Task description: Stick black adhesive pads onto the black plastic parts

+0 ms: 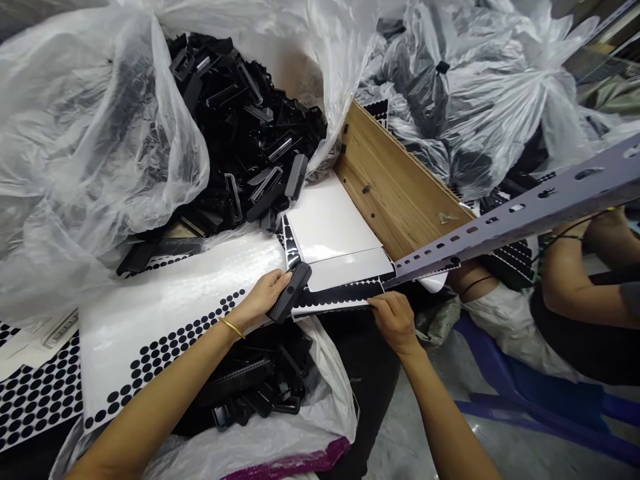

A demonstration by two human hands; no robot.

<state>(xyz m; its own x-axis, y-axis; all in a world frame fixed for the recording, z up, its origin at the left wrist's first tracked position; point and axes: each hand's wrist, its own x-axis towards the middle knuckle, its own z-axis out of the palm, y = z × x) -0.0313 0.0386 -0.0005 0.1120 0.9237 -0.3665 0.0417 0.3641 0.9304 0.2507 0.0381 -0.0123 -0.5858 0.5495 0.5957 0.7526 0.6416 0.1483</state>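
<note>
My left hand (265,297) is closed around a black plastic part (290,293), held just over the white sheets. My right hand (395,320) pinches at the near edge of a sticker sheet (340,293) covered with round black dots; what its fingertips hold is too small to make out. Several white backing sheets (330,223) lie beyond it. A larger sheet with rows of black dots (165,320) lies under my left forearm.
A clear bag heaped with black plastic parts (240,120) sits at the back. Another bag of parts (260,387) lies below my hands. A wooden board (395,187), a perforated metal bar (525,213) and a seated person's arm (575,287) stand to the right.
</note>
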